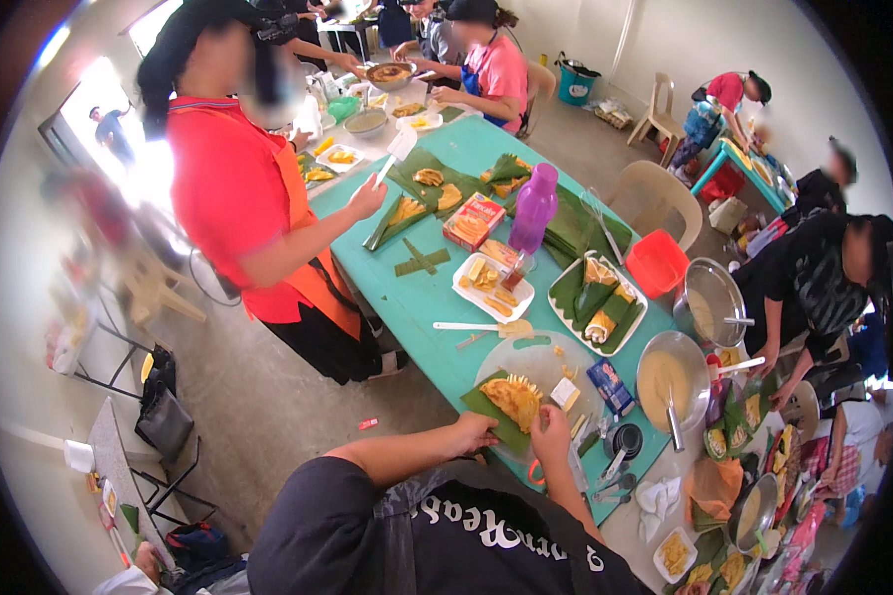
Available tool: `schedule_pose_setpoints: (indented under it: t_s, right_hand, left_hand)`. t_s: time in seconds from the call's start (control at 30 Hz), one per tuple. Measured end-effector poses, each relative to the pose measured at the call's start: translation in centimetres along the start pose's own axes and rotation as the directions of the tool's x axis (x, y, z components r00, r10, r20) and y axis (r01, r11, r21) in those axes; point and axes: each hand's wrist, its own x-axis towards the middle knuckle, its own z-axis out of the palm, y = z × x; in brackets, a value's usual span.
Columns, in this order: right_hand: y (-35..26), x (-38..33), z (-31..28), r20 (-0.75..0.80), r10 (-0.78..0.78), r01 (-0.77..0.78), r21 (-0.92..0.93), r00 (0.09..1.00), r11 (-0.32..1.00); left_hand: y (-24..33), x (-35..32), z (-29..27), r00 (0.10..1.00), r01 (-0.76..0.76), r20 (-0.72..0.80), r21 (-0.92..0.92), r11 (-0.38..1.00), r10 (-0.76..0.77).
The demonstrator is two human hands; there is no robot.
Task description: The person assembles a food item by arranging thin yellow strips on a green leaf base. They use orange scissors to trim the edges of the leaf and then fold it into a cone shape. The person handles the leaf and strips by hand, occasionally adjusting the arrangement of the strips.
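A folded yellow crepe (512, 399) with pale shreds along its upper edge lies on a piece of green banana leaf (484, 401). My left hand (476, 433) grips the leaf's lower left edge between thumb and fingers. At the crepe's right end my right hand (552, 436) has its fingers pinched together; what is between them is too small to make out. Beneath is a round translucent board (587, 369). Just right of the crepe sits a block of butter on its wrapper (566, 394), beside a dark blue box (611, 387).
A white spatula (466, 326), a tray of leaf-wrapped rolls (597, 309), a plate of yellow pieces (488, 288) and a purple bottle (534, 210) stand beyond the board. A batter bowl (655, 382) is at right. At left a co-worker (233, 198) holds a white turner (398, 151).
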Motion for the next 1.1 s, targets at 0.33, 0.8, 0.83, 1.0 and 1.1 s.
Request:
schedule_pose_setpoints:
  t_s: [0.33, 0.8, 0.83, 1.0, 1.1]
  right_hand:
    - [0.0, 0.3, -0.4, 0.041, 0.202, -0.203, 0.005, 0.978, 0.979]
    - [-2.4, 0.6, 1.6, 0.091, 0.179, -0.16, -0.19, 0.98, 0.969]
    - [-2.5, 0.5, 1.8, 0.086, 0.194, -0.173, -0.207, 0.977, 0.963]
    - [-3.2, 0.4, 2.6, 0.062, 0.154, -0.13, -0.282, 0.986, 0.951]
    - [-3.2, 0.5, 3.0, 0.06, 0.118, -0.092, -0.328, 0.991, 0.94]
  left_hand:
    - [1.1, -0.8, 0.3, 0.998, 0.035, -0.046, 0.041, 0.999, -0.033]
    - [1.2, -1.6, -0.1, 0.997, -0.021, 0.072, 0.031, 0.999, 0.019]
    - [1.2, -1.5, -0.2, 0.998, -0.013, 0.062, 0.039, 0.999, 0.01]
    - [1.1, -1.1, -0.2, 1.0, -0.008, 0.022, 0.061, 0.998, 0.007]
    - [1.8, -0.9, -0.2, 1.0, 0.011, 0.016, 0.009, 1.0, -0.011]
